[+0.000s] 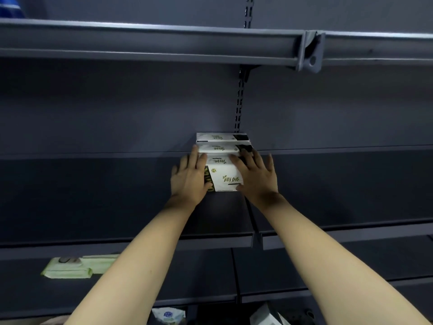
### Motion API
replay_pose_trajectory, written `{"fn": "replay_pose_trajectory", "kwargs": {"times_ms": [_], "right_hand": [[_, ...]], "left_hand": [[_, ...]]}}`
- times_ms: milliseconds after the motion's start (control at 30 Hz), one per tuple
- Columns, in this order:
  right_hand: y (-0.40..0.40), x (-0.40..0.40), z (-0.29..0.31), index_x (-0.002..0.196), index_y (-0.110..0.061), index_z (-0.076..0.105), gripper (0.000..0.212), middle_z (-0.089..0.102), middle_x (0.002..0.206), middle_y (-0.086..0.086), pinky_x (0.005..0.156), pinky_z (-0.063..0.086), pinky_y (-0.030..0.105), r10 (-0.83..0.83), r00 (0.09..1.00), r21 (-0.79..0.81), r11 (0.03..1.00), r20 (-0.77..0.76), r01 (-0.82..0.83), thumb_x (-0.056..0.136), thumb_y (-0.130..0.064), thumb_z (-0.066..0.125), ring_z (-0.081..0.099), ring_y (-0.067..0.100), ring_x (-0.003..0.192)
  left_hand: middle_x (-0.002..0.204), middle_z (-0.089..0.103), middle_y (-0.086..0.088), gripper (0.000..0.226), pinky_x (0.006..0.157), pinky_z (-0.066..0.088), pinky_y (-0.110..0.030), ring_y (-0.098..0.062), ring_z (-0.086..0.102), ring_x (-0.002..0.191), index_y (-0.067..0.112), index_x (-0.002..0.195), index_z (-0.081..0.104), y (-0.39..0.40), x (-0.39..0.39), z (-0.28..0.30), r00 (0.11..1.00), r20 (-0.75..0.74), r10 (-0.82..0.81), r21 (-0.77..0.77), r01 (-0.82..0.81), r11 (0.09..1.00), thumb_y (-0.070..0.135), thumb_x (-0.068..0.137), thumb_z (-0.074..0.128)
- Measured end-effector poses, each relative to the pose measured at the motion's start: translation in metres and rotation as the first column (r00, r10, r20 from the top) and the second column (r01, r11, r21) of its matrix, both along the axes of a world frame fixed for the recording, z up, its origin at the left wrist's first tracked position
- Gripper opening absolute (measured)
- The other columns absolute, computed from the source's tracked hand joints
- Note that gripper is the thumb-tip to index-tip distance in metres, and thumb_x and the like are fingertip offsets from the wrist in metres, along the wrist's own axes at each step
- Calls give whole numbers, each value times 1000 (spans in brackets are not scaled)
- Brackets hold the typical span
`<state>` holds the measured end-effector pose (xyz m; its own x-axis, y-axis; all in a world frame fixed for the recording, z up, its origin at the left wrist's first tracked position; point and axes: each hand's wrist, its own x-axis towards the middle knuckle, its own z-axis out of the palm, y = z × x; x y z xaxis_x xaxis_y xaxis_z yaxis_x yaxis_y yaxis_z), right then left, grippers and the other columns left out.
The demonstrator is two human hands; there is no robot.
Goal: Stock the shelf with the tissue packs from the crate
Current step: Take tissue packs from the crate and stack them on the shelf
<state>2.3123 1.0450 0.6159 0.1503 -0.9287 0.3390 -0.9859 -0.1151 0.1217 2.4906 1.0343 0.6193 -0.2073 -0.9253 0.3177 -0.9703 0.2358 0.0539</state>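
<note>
Now both hands flank the front tissue pack, printed 雨娇, on the grey shelf: left hand and right hand press its sides, grip spread flat. Behind it stand two more packs.

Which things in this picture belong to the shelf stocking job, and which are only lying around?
Job: front tissue pack, held between left hand and right hand; two packs behind it; shelf.

Lying about: green wipes pack on the lower shelf; white packets at the bottom.
</note>
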Motion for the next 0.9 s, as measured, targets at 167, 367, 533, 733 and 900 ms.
{"fn": "replay_pose_trajectory", "kwargs": {"times_ms": [167, 367, 533, 733, 900], "right_hand": [[21, 6, 1, 150, -26, -10, 89, -7, 158, 5, 113, -5, 52, -43, 999, 23, 999, -12, 43, 90, -41, 54, -9, 27, 145], [63, -4, -4, 150, -24, -7, 78, -11, 158, 4, 113, -9, 50, 5, 1000, 50, 999, -12, -4, 95, -48, 42, -10, 26, 145], [109, -19, -22, 150, -19, 21, 73, 14, 157, 10, 113, 4, 53, 74, 997, 18, 997, 16, -74, 89, -42, 56, 8, 30, 145], [175, -46, -62, 129, -15, 55, 73, 50, 136, 17, 97, 38, 59, 117, 993, -24, 993, 18, -116, 65, -39, 81, 47, 38, 125], [223, -74, -96, 131, -16, 55, 76, 48, 139, 16, 99, 38, 56, 97, 995, 97, 991, 5, -97, 64, -41, 82, 46, 36, 127]], "left_hand": [[158, -11, -11, 88, 115, 7, -47, -30, 2, 144, 21, 151, 2, 27, -8, -3, 1000, -12, 2, -55, -2, 999, 38, 88, 61], [158, -10, -7, 80, 116, 0, -45, -27, -5, 144, 21, 152, 2, 65, -13, -7, 999, -35, -37, -18, 36, 999, 42, 93, 52], [158, 1, -12, 71, 116, 4, -45, -28, 0, 145, 18, 151, 13, 111, -24, -18, 1000, -10, -27, 10, 27, 1000, 43, 94, 48], [142, 42, -23, 79, 103, 33, -55, -39, 39, 130, 10, 135, 49, 177, -45, -59, 997, 38, -65, -97, 68, 993, 32, 66, 81], [136, 49, -23, 75, 99, 38, -55, -39, 48, 125, 7, 127, 57, 229, -67, -91, 997, 59, -58, -15, 59, 998, 30, 61, 85]]}}
